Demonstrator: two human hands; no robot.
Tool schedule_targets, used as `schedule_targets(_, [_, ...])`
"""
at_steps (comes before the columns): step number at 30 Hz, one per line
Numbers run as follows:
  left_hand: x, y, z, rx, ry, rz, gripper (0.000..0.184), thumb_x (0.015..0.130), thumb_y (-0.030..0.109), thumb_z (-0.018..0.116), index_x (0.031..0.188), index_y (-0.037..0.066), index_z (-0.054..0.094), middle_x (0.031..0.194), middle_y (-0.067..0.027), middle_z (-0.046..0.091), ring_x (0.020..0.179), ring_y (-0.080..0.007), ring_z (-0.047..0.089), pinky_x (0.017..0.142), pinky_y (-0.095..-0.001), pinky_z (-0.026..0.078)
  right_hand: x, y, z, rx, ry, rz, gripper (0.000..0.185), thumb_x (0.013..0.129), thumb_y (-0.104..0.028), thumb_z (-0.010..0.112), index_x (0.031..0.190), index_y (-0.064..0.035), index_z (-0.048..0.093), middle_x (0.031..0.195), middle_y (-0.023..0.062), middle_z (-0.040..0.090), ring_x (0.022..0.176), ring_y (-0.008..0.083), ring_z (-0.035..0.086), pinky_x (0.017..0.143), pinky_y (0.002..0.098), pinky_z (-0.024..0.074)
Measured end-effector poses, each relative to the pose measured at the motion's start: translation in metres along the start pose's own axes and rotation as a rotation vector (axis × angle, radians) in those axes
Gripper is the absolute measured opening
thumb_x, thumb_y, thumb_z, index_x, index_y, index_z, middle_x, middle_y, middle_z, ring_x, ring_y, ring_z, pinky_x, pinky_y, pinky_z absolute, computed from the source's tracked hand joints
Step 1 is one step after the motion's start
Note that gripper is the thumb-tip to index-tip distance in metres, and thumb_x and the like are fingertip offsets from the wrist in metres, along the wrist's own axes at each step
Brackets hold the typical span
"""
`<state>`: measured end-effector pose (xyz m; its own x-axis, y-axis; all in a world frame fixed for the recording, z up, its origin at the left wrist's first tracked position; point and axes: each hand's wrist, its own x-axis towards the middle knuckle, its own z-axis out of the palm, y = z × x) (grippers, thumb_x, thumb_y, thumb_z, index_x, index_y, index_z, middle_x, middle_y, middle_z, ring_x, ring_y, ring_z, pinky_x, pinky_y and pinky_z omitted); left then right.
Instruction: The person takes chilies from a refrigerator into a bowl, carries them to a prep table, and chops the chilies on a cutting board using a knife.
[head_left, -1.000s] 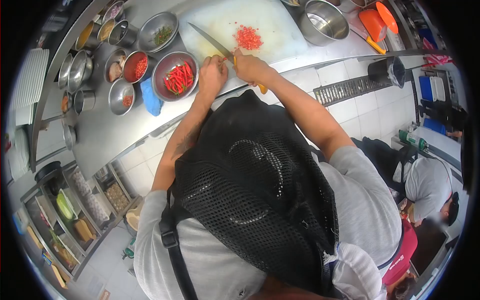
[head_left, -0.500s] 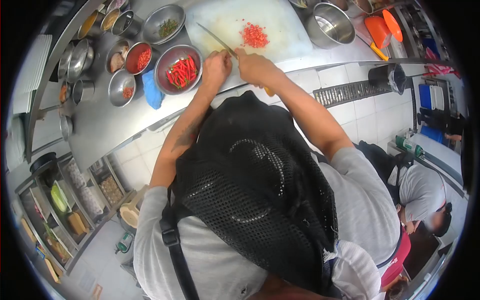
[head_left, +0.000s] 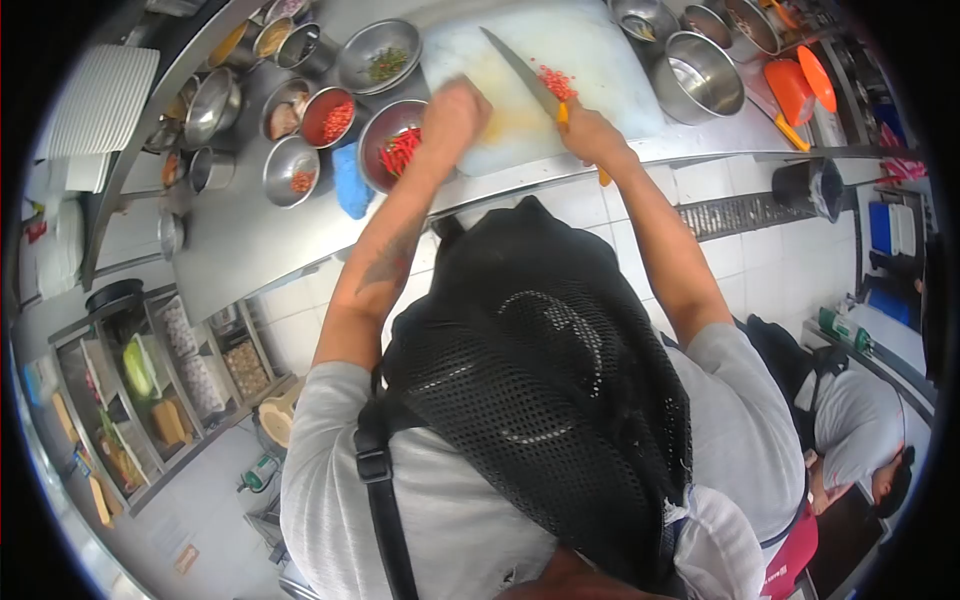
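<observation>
My right hand (head_left: 593,135) grips the yellow-orange handle of a knife (head_left: 527,72). Its blade lies over the white cutting board (head_left: 625,95), pointing up and left. Beside the blade is a small heap of chopped red chili (head_left: 553,80). My left hand (head_left: 457,115), slightly blurred, is curled closed above the board's left edge, at the rim of a metal bowl (head_left: 372,178) of whole red chilies (head_left: 400,150). Whatever those fingers hold is hidden. My left hand and wrist cover part of that bowl.
Left of the chilies lie a blue cloth (head_left: 350,182), a bowl of chopped red bits (head_left: 291,172) and a red-filled bowl (head_left: 328,117). Behind stands a bowl with green stalks (head_left: 379,55). An empty metal pot (head_left: 699,78) sits to the right. Another person (head_left: 860,425) is at lower right.
My left hand has moved up from the board's front edge to beside the chili bowl. My right hand and the knife have shifted right, close to the chopped chili. The whole view has shifted too.
</observation>
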<state>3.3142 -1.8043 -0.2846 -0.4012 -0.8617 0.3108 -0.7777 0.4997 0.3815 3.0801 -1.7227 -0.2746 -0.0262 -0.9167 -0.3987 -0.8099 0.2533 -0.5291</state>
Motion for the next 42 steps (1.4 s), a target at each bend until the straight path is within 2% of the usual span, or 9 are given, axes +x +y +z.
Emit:
schedule_targets(1, [0.013, -0.014, -0.012, -0.002, 0.1, 0.019, 0.021, 0.086, 0.018, 0.06, 0.085, -0.002, 0.066, 0.082, -0.0258, 0.068, 0.077, -0.0436, 0.069, 0.072, -0.0521, 0.057, -0.005, -0.006, 0.001, 0.01, 0.04, 0.048, 0.039, 0.098, -0.027, 0.054, 0.124, 0.0015, 0.05, 0.099, 0.0302, 0.07, 0.096, 0.0459, 0.068, 0.086, 0.0542, 0.052])
schedule_targets(7, [0.047, -0.124, -0.068, 0.041, 0.067, -0.147, 0.019, 0.088, 0.023, 0.065, 0.092, 0.008, 0.077, 0.088, -0.0215, 0.073, 0.083, -0.0405, 0.071, 0.075, -0.0484, 0.057, -0.014, -0.032, 0.037, 0.045, 0.052, -0.09, 0.036, 0.095, -0.014, 0.046, 0.127, 0.003, 0.045, 0.098, 0.0333, 0.068, 0.094, 0.0493, 0.067, 0.086, 0.0568, 0.0512])
schedule_targets(13, [-0.005, -0.1, -0.078, 0.086, -0.342, -0.337, 0.024, 0.085, 0.032, 0.071, 0.088, 0.009, 0.078, 0.088, -0.0226, 0.073, 0.087, -0.0392, 0.072, 0.082, -0.0469, 0.056, -0.015, -0.036, 0.035, -0.011, 0.035, -0.129, 0.034, 0.091, -0.004, 0.042, 0.124, 0.004, 0.043, 0.097, 0.0363, 0.067, 0.093, 0.0496, 0.068, 0.084, 0.0551, 0.0525])
schedule_targets(16, [-0.033, -0.103, -0.044, 0.186, -0.282, -0.427, 0.029, 0.083, 0.036, 0.075, 0.088, 0.008, 0.078, 0.089, -0.019, 0.074, 0.086, -0.0333, 0.074, 0.08, -0.0439, 0.056, -0.011, -0.034, 0.03, -0.05, -0.015, -0.125, 0.036, 0.091, -0.004, 0.042, 0.125, 0.0052, 0.042, 0.095, 0.0355, 0.068, 0.09, 0.0489, 0.069, 0.081, 0.0549, 0.0533])
schedule_targets(21, [-0.044, -0.086, -0.031, -0.019, -0.157, -0.526, 0.025, 0.08, 0.028, 0.076, 0.084, 0.004, 0.075, 0.087, -0.0214, 0.073, 0.087, -0.0388, 0.072, 0.084, -0.0453, 0.057, -0.021, -0.039, 0.016, 0.049, -0.148, -0.008, 0.037, 0.092, -0.007, 0.043, 0.128, 0.0024, 0.041, 0.089, 0.0327, 0.069, 0.08, 0.0458, 0.07, 0.074, 0.0543, 0.0539])
schedule_targets(28, [-0.022, -0.021, -0.084, -0.207, 0.122, -0.315, 0.014, 0.08, 0.017, 0.072, 0.085, 0.004, 0.07, 0.084, -0.02, 0.072, 0.082, -0.0384, 0.071, 0.077, -0.0453, 0.056, -0.021, -0.014, 0.035, 0.058, 0.009, -0.095, 0.042, 0.1, -0.023, 0.049, 0.135, -0.0009, 0.039, 0.093, 0.0329, 0.069, 0.085, 0.0492, 0.068, 0.08, 0.0576, 0.0516])
schedule_targets(34, [-0.019, 0.024, 0.013, -0.207, -0.058, 0.007, 0.009, 0.083, 0.015, 0.067, 0.087, 0.008, 0.072, 0.087, -0.0176, 0.071, 0.087, -0.0365, 0.069, 0.078, -0.048, 0.055, -0.029, 0.018, 0.027, 0.006, 0.11, -0.142, 0.045, 0.098, -0.025, 0.053, 0.137, -0.0041, 0.045, 0.095, 0.034, 0.068, 0.092, 0.0512, 0.066, 0.083, 0.0603, 0.0503])
schedule_targets(36, [-0.024, 0.014, 0.04, -0.129, -0.074, 0.073, 0.009, 0.084, 0.014, 0.065, 0.086, 0.008, 0.072, 0.089, -0.018, 0.07, 0.09, -0.0371, 0.067, 0.08, -0.0491, 0.055, -0.023, 0.005, 0.023, -0.093, 0.122, -0.099, 0.041, 0.097, -0.022, 0.054, 0.129, 0.0027, 0.049, 0.096, 0.0337, 0.068, 0.093, 0.0496, 0.067, 0.084, 0.0599, 0.0513])
schedule_targets(42, [-0.025, 0.019, 0.03, -0.157, -0.193, 0.041, 0.012, 0.086, 0.014, 0.065, 0.097, 0.012, 0.07, 0.087, -0.0166, 0.067, 0.086, -0.037, 0.067, 0.077, -0.0466, 0.053, -0.022, -0.027, 0.018, -0.194, 0.124, -0.158, 0.033, 0.093, -0.011, 0.05, 0.12, 0.0076, 0.051, 0.1, 0.0321, 0.069, 0.095, 0.0468, 0.068, 0.085, 0.0533, 0.0544])
